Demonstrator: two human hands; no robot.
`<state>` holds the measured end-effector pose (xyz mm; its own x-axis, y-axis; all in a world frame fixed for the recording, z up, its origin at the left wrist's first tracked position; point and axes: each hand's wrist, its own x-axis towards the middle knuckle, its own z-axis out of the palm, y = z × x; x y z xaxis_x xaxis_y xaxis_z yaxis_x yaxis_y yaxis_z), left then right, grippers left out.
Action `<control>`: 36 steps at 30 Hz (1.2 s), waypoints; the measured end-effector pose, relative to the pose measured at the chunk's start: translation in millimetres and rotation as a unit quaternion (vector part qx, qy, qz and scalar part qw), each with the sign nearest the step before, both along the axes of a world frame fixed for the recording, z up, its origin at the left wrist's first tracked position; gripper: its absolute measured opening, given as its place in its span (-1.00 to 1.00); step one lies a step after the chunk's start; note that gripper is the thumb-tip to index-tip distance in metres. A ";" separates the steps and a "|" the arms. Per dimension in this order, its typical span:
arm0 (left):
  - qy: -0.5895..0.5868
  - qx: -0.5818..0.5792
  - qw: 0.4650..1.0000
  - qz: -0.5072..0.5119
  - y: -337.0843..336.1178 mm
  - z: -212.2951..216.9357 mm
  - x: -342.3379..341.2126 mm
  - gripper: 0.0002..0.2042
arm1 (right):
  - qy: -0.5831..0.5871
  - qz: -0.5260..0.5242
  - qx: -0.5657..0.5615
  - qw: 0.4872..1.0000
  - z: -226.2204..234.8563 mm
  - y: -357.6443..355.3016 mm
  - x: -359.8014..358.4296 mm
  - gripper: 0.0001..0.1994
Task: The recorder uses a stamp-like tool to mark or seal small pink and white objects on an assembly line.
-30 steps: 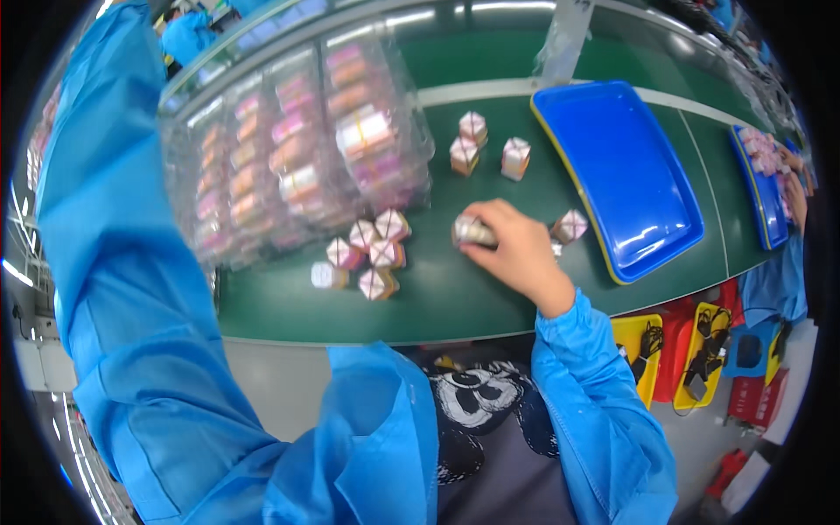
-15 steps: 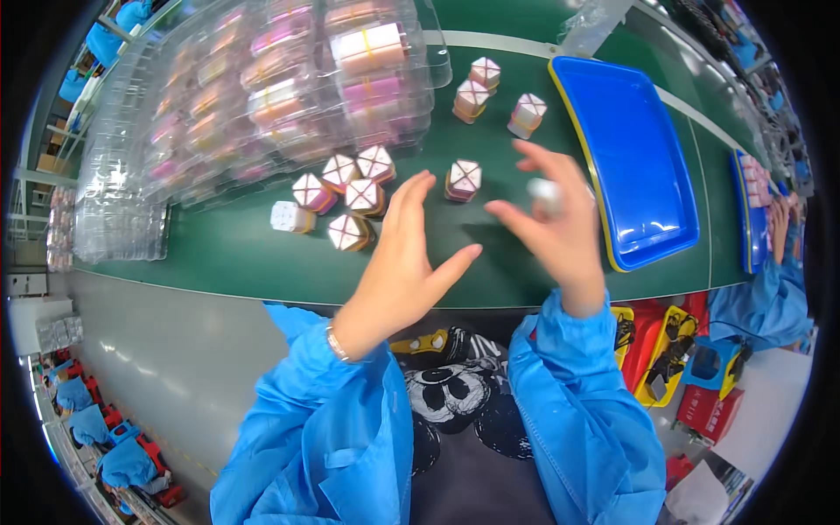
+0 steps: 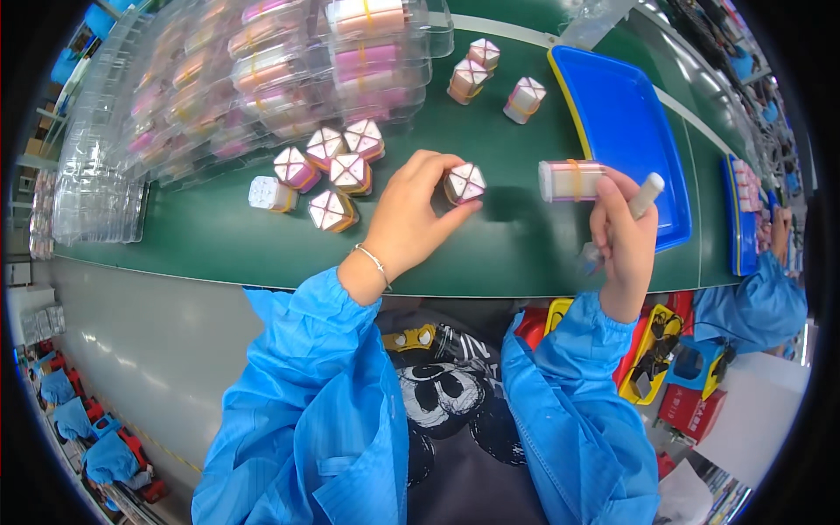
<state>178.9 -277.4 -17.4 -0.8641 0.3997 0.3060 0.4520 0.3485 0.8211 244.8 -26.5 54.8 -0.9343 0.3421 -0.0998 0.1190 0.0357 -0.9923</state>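
My left hand (image 3: 416, 194) curls its index finger and thumb around a banded hexagonal bundle (image 3: 465, 183) standing on the green table. Its white top is split into triangles by dark lines. In my right hand (image 3: 623, 229), another banded bundle (image 3: 567, 180) lies sideways, raised over the table, its pale sides wrapped by an orange band. A white pen-like stick (image 3: 647, 195) also sticks out between the right fingers. Below those fingers a small translucent bluish piece (image 3: 591, 256) shows; I cannot tell whether it belongs to the stick. Several similar bundles (image 3: 350, 173) stand left of my left hand.
Clear plastic trays (image 3: 289, 79) full of bundles are stacked at the far left, beside nested trays (image 3: 101, 188). Three bundles (image 3: 525, 99) stand farther back. A blue tray (image 3: 626, 114) lies at right. Beyond it, a co-worker's hand (image 3: 780, 229) is beside another blue tray (image 3: 742, 223).
My left hand has closed around the standing bundle. My right hand has moved right and now visibly holds a bundle and the stick; before, only a blurred white thing showed there. The view has shifted slightly.
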 end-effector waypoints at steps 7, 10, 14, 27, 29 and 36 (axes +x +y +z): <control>0.030 -0.005 1.000 -0.006 -0.5 0.4 1.5 -0.57 | 0.144 0.099 -0.163 0.971 -18.1 -24.8 10.3 -0.55; 0.022 0.023 0.999 -0.008 0.1 -0.4 2.4 -0.59 | 0.194 0.125 -0.159 0.960 -22.3 -29.1 11.3 -0.47; 0.013 0.021 1.000 -0.019 -0.4 0.9 0.8 -0.59 | 0.257 0.152 -0.033 0.954 -25.5 -17.1 14.8 -0.46; -0.087 0.043 0.995 -0.025 -4.7 -1.0 6.1 -0.55 | 0.036 0.010 0.395 0.918 9.7 -1.1 -2.1 -0.69; -0.083 0.039 0.996 -0.021 -7.0 -2.3 7.1 -0.56 | 0.126 -0.070 0.350 0.926 10.9 -2.7 -8.5 -0.73; -0.089 0.021 0.996 -0.022 -5.3 -0.1 5.4 -0.54 | 0.374 0.161 -0.086 0.909 8.8 -84.6 -55.0 -0.73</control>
<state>184.3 -282.8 -17.5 -0.8880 0.4281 0.1678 0.3128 0.2949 0.9029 189.8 -111.1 63.6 -0.8112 0.0779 0.5795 -0.5813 -0.2142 -0.7850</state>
